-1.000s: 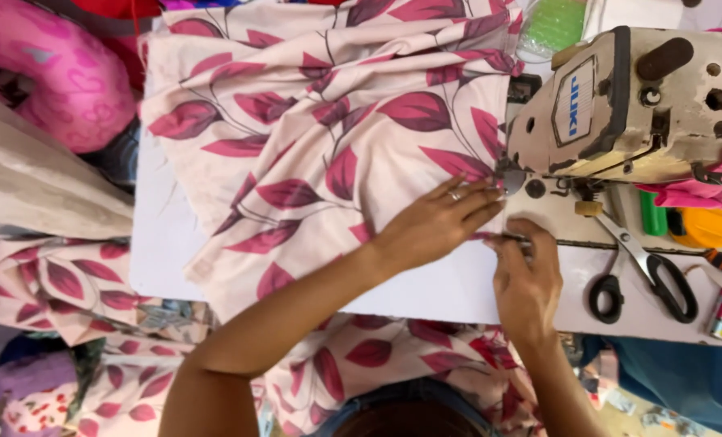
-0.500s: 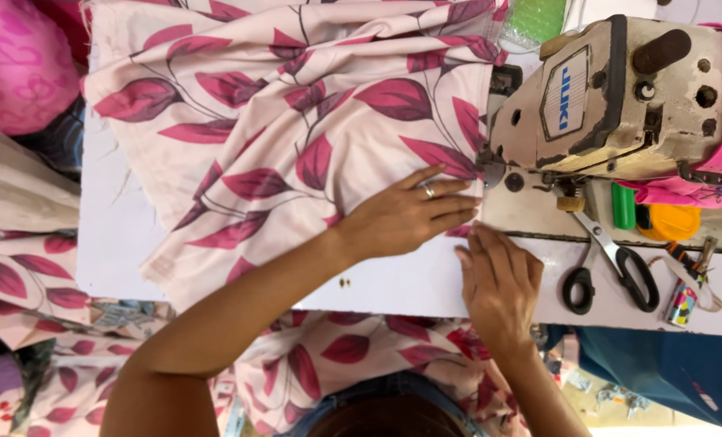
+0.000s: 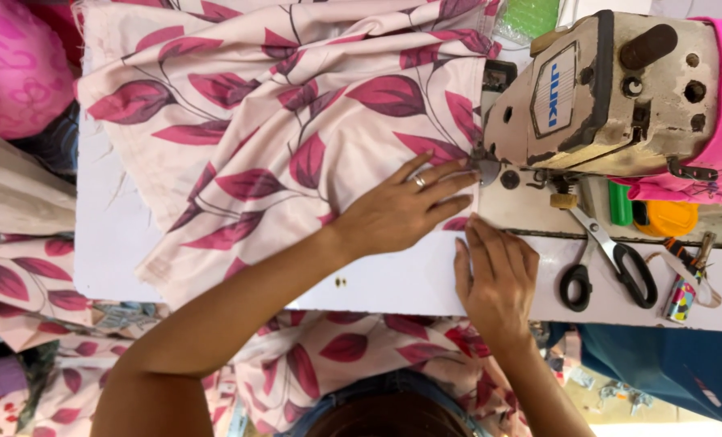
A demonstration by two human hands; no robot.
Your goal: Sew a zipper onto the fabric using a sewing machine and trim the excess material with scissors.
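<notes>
a white sewing table (image 3: 118,243) fills the view, with heaps of leaf-print cloth and pink bundles crowding its edges. nearest, the right hand (image 3: 497,279) lies flat on the table's near part, fingers together and pointing toward the machine, pressing down the cloth's edge; whether it pinches anything underneath cannot be told. just past it the left hand (image 3: 401,209) rests palm down on the fabric (image 3: 296,129), fingers (image 3: 446,182) slightly spread and stretched out, a ring on one, the tips almost at the presser foot (image 3: 485,166). the fabric's edge sits right at the foot, so the seam looks to be in progress, though how much is already stitched cannot be read here; most of the cloth is bunched beyond the hands. the fabric is cream with dark red leaves and thin stems, creased, frayed along its left edge. farther right stands the worn beige sewing machine (image 3: 612,97), with black-handled scissors (image 3: 612,263) below it.
</notes>
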